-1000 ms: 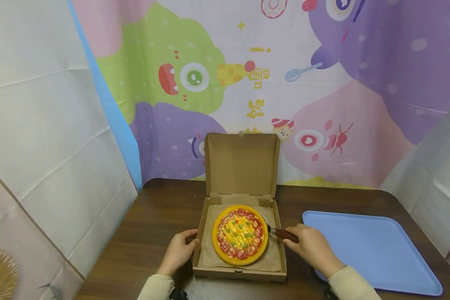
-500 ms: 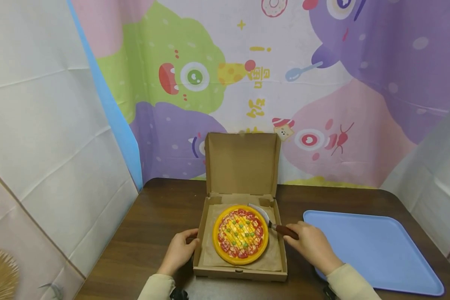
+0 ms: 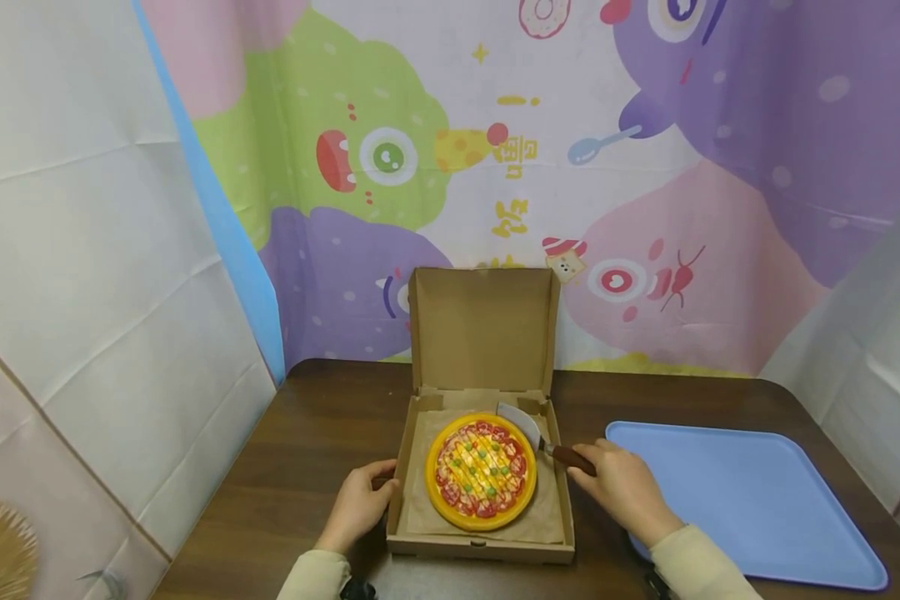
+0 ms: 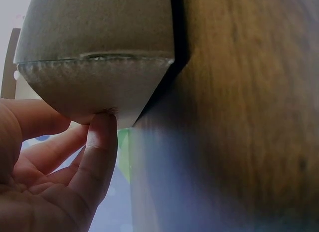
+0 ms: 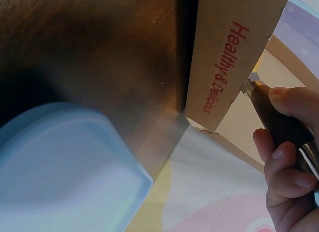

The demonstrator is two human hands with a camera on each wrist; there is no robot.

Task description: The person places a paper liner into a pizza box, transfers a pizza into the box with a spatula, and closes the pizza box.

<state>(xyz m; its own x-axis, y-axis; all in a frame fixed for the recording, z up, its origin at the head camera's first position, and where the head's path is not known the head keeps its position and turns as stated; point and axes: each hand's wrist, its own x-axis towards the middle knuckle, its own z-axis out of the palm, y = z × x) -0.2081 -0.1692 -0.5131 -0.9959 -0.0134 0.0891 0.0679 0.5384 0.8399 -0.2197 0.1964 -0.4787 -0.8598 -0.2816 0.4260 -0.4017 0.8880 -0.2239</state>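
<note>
A round pizza (image 3: 481, 472) with a yellow crust lies on brown paper inside an open cardboard pizza box (image 3: 480, 546). My right hand (image 3: 621, 490) grips the dark wooden handle of a pizza server (image 3: 523, 423). Its metal blade sits along the pizza's back right edge, inside the box. In the right wrist view my fingers (image 5: 286, 189) curl round that handle (image 5: 276, 119), while the blade is mostly hidden. On the opposite side, my left hand (image 3: 357, 506) holds the box's left wall. The left wrist view shows fingertips (image 4: 103, 129) against that cardboard wall (image 4: 94, 87).
A blue tray (image 3: 750, 508) lies on the dark wooden table (image 3: 307, 433), right of the box. The raised box lid (image 3: 483, 329) stands before a cartoon-printed curtain (image 3: 645, 225). A pale curtain (image 3: 97, 250) hangs at the left.
The server's blade, at first mostly hidden by the pizza's edge, has come out toward the back right and now shows beside the crust. My left hand stays at the box.
</note>
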